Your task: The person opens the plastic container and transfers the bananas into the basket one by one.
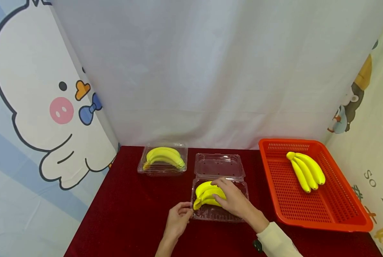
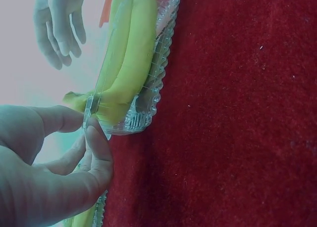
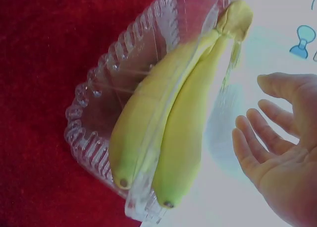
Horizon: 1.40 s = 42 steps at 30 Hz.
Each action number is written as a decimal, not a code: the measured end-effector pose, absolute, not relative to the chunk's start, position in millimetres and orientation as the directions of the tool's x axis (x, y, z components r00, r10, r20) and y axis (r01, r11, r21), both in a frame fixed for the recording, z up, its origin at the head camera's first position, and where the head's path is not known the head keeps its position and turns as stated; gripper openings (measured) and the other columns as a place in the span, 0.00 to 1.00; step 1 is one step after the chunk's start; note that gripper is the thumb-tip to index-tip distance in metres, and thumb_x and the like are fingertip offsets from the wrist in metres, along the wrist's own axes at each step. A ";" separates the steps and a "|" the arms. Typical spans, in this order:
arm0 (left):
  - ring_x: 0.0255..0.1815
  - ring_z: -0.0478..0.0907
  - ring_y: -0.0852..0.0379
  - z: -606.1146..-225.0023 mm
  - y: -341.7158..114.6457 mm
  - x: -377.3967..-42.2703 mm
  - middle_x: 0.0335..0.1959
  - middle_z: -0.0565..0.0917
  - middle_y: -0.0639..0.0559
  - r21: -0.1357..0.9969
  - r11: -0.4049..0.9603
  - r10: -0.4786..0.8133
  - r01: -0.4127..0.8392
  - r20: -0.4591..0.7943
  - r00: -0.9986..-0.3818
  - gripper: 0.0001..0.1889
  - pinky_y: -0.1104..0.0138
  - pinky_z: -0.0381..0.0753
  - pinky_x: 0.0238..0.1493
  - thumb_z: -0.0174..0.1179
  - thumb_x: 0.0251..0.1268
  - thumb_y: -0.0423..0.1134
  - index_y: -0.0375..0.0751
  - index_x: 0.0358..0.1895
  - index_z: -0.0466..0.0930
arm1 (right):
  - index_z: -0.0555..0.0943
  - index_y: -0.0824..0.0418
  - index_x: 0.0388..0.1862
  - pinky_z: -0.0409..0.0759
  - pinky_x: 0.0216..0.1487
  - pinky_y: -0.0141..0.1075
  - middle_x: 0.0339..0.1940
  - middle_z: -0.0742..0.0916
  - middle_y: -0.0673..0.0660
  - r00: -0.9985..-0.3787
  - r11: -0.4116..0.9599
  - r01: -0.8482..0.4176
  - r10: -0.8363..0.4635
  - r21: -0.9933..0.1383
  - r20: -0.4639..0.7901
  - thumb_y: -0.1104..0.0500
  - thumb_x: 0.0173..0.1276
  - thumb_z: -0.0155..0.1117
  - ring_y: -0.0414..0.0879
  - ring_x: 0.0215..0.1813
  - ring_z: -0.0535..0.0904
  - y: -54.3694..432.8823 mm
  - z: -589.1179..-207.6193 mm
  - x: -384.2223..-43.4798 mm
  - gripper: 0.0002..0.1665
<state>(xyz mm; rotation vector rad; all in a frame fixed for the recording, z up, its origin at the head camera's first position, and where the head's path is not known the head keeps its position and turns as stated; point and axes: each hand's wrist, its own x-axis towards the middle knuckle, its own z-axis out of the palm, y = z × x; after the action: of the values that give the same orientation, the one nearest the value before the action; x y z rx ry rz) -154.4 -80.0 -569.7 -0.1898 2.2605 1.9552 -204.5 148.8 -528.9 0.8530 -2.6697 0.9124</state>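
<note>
A bunch of yellow bananas (image 1: 207, 194) lies in the base of a clear plastic clamshell box (image 1: 210, 215) at the middle of the table. Its lid (image 1: 219, 166) is folded back, away from me. At the box's left front corner, my left hand (image 1: 177, 218) pinches the rim between thumb and fingers, as the left wrist view shows up close. Over the bananas hovers my right hand (image 1: 233, 198), fingers spread and loosely bent. In the right wrist view a gap shows between this hand (image 3: 287, 143) and the bananas (image 3: 185, 118), and its palm holds nothing.
Behind and to the left stands another clear box (image 1: 141, 167) with bananas (image 1: 164, 156) inside. On the right, a red plastic basket (image 1: 271, 189) holds another banana bunch (image 1: 307, 171). Dark red cloth (image 1: 130, 214) covers the table; a white curtain (image 1: 185, 89) hangs behind.
</note>
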 end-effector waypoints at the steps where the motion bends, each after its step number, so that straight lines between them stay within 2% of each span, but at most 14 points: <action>1: 0.34 0.81 0.54 -569.6 -80.1 -154.3 0.38 0.86 0.42 0.971 0.145 0.002 -0.192 -0.194 -0.981 0.17 0.69 0.79 0.31 0.63 0.68 0.31 0.26 0.57 0.80 | 0.81 0.66 0.57 0.82 0.56 0.50 0.53 0.84 0.58 -0.807 0.640 -0.590 -0.473 -0.492 0.354 0.64 0.66 0.74 0.54 0.55 0.81 147.5 -528.9 -203.6 0.22; 7: 0.33 0.81 0.56 -569.9 -80.3 -154.3 0.37 0.86 0.44 0.973 0.143 -0.001 -0.183 -0.185 -0.983 0.16 0.70 0.79 0.30 0.64 0.68 0.31 0.26 0.56 0.80 | 0.81 0.65 0.56 0.82 0.55 0.49 0.53 0.84 0.57 -0.758 0.608 -0.651 -0.549 -0.453 0.353 0.64 0.66 0.75 0.53 0.56 0.81 138.3 -530.1 -199.8 0.21; 11: 0.33 0.80 0.57 -573.1 -80.0 -155.8 0.37 0.86 0.43 0.971 0.146 0.000 -0.187 -0.189 -0.982 0.16 0.71 0.78 0.30 0.63 0.69 0.30 0.26 0.57 0.80 | 0.81 0.65 0.57 0.82 0.56 0.47 0.54 0.84 0.57 -0.750 0.592 -0.656 -0.581 -0.468 0.316 0.65 0.66 0.74 0.53 0.57 0.81 132.0 -530.9 -196.6 0.21; 18: 0.34 0.81 0.55 -573.0 -80.4 -155.6 0.38 0.86 0.42 0.973 0.141 0.006 -0.185 -0.187 -0.982 0.16 0.71 0.78 0.30 0.62 0.70 0.31 0.25 0.57 0.79 | 0.81 0.65 0.57 0.82 0.51 0.42 0.51 0.83 0.57 -0.710 0.559 -0.695 -0.632 -0.451 0.311 0.66 0.66 0.74 0.50 0.52 0.80 123.9 -534.9 -193.8 0.22; 37: 0.33 0.81 0.56 -571.1 -80.8 -152.8 0.38 0.86 0.42 0.981 0.110 0.007 -0.162 -0.164 -0.986 0.16 0.72 0.79 0.30 0.62 0.69 0.29 0.25 0.56 0.80 | 0.82 0.63 0.56 0.82 0.56 0.41 0.52 0.83 0.56 -0.654 0.534 -0.751 -0.681 -0.389 0.329 0.70 0.66 0.72 0.50 0.55 0.80 108.7 -541.0 -192.7 0.20; 42: 0.32 0.80 0.57 -572.4 -79.5 -153.2 0.37 0.86 0.42 0.981 0.099 0.006 -0.164 -0.166 -0.986 0.16 0.73 0.78 0.30 0.62 0.68 0.29 0.24 0.55 0.80 | 0.83 0.62 0.55 0.82 0.54 0.41 0.51 0.83 0.56 -0.641 0.521 -0.762 -0.691 -0.384 0.334 0.70 0.67 0.72 0.50 0.53 0.79 106.2 -542.3 -194.3 0.18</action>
<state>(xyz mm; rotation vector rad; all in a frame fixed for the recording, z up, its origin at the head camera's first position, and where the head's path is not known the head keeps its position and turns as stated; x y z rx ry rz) -153.2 -79.5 -572.4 -0.1620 2.2305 2.0212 -194.3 106.2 -542.3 1.2583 -2.6157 0.7664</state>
